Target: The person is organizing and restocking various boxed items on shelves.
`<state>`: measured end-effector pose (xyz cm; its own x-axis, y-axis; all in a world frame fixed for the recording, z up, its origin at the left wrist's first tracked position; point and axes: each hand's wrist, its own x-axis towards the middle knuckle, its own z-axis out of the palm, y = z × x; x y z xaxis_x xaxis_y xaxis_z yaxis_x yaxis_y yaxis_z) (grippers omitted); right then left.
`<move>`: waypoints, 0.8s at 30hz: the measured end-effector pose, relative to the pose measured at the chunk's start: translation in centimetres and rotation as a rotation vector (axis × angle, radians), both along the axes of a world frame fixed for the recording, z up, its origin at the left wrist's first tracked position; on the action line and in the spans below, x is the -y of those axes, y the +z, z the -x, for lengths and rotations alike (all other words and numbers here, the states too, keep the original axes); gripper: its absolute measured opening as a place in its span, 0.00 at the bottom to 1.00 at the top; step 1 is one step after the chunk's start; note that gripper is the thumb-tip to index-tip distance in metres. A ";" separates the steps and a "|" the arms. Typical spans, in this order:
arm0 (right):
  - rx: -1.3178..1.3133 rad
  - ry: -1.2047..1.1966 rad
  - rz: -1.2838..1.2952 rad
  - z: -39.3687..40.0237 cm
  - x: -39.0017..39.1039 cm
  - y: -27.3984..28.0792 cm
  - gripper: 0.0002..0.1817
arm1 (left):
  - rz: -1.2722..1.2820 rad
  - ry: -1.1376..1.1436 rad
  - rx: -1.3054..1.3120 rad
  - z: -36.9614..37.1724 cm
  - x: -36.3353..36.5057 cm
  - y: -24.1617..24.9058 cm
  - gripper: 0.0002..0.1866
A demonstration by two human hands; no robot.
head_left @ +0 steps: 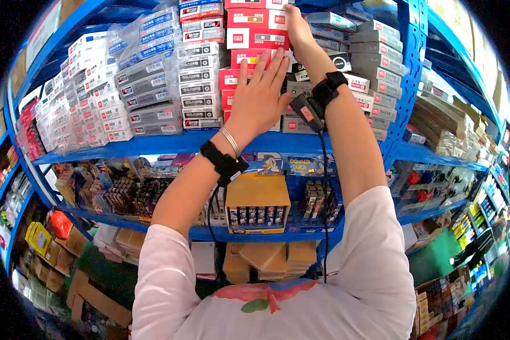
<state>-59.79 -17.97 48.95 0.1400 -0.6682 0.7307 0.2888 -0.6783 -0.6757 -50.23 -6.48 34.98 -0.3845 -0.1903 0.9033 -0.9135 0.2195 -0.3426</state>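
A tall stack of red and white boxes [258, 38] stands on the upper blue shelf in front of me. My left hand [262, 93] lies against the front of its lower boxes, fingers stretched out and pointing up. Higher up, my right hand [299, 33] rests along the right side of the stack, its fingers partly hidden at the upper edge. Black straps with small devices and cables are on both wrists. To the left of the red stack is a column of white and grey boxes [200, 88]; grey boxes [384, 71] are stacked to the right.
Plastic-wrapped white boxes [90, 90] fill the shelf's left part. The blue shelf edge [170, 143] runs below my hands, near a blue upright [409, 73]. A yellow display box [258, 195] stands one level down, above cardboard boxes [263, 258]. A cable hangs from the right wrist.
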 end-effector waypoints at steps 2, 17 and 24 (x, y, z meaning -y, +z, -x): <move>-0.083 0.062 -0.033 0.5 1.2 0.1 0.42 | -0.005 -0.003 -0.002 0.3 0.0 -0.3 0.38; -0.038 0.094 -0.119 -0.4 -2.9 -1.2 0.38 | -0.040 0.015 -0.031 0.3 -0.3 -1.0 0.40; -0.086 0.055 -0.101 -0.8 -2.2 -1.1 0.34 | -0.077 -0.063 -0.028 0.2 -0.1 -1.2 0.40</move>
